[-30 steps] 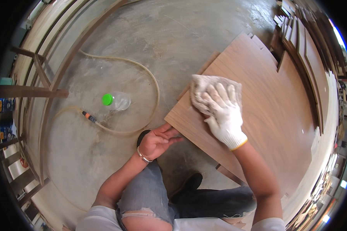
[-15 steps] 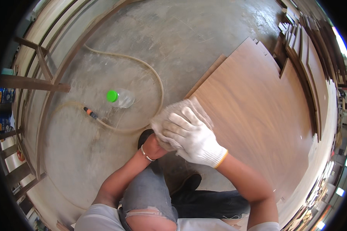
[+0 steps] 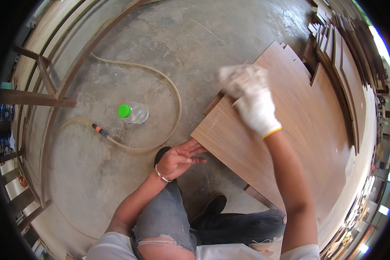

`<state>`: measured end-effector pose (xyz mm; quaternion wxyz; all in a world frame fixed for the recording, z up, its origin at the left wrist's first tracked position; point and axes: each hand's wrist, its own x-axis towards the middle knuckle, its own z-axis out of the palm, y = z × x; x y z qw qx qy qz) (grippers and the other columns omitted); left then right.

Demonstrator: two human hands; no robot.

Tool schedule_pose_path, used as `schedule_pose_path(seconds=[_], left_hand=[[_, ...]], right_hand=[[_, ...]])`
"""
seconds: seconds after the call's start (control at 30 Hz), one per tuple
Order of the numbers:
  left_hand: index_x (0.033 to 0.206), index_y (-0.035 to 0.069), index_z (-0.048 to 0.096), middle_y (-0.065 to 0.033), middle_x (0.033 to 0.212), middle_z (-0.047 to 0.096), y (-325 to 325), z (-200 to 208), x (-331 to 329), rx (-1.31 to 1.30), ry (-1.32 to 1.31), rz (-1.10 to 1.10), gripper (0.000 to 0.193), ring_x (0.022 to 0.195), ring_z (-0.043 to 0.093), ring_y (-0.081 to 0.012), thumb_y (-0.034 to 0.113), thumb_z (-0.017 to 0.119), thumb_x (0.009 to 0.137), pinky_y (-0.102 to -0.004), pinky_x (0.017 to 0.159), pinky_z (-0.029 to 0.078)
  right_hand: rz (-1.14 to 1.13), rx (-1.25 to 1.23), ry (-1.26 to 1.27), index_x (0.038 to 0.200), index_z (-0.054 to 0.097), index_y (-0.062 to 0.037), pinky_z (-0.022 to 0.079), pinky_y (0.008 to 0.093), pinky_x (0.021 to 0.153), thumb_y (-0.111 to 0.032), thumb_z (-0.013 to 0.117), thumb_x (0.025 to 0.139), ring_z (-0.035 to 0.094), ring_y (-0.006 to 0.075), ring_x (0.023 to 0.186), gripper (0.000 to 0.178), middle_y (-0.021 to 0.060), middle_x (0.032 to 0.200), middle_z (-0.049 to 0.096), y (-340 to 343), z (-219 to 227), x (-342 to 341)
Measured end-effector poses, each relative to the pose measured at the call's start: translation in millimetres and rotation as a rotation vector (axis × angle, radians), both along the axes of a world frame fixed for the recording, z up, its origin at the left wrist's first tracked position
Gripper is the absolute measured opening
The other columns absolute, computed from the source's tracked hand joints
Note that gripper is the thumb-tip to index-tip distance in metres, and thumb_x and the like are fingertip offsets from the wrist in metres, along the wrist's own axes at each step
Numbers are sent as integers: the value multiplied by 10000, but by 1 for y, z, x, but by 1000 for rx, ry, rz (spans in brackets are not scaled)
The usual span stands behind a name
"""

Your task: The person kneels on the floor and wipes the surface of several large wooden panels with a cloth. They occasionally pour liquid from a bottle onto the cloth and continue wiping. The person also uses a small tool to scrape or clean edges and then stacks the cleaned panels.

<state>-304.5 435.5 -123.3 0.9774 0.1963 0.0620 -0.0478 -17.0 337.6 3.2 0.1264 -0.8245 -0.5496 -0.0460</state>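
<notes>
Wood board: The big, flat, brown wood-grain board (image 3: 294,134) lies in front of the person, to the right.
Right hand: The right hand (image 3: 252,97), in a white knitted glove with a yellow cuff, is with a crumpled grey-beige cloth (image 3: 230,77) at the board's left edge. Both are blurry, so I cannot tell how its fingers sit.
Left hand: The bare left hand (image 3: 177,158) is at the board's near left corner. Its fingers are loosely together and its thumb sticks out. I cannot tell if they touch the board.
Floor: A clear plastic bottle with a green lid (image 3: 136,112) lies inside a bend of the thin, yellowish hose (image 3: 178,95).
</notes>
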Motion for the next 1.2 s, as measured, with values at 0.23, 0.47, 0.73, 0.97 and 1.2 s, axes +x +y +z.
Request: schedule_pose_path(seconds=[0.23,0.47,0.73,0.97,1.2], left_hand=[[1572,48,401,-128,1602,442,-1,-1,9,-18,2,-3,699,1428,455,-320,10,558,892,-505,1107,419],[1487,32,503,-127,1469,577,1,-44,-9,-198,-49,43,591,1351,542,-300,-44,522,900,-444,1168,394],[1380,-50,581,-194,1322,667,6,-3,-2,166,127,82,454,1254,609,-322,-31,491,935,-480,1000,497],[1268,-23,601,-154,1102,720,15,21,12,485,297,237,303,990,704,-258,117,544,1005,-403,835,564],[1190,49,616,-92,994,722,0,25,33,749,351,129,237,871,716,-211,239,595,1050,-341,717,585]], right_hand=[[19,-25,74,1166,739,-165,280,560,1205,-176,689,768,466,316,1372,401,69,1333,636,8,-2,-45],[374,26,270,1139,746,-193,362,588,1110,-254,687,742,515,294,1303,406,44,1264,637,-65,9,-138],[216,-310,215,1162,742,-223,364,595,1124,-337,697,747,518,290,1300,432,27,1312,610,-295,30,-149],[121,-211,144,1100,741,-152,354,570,1134,-326,688,770,494,312,1294,377,51,1304,591,-303,35,-168],[17,248,87,1045,741,-118,344,539,1161,-302,670,815,515,302,1288,304,71,1253,642,-169,-12,-185]])
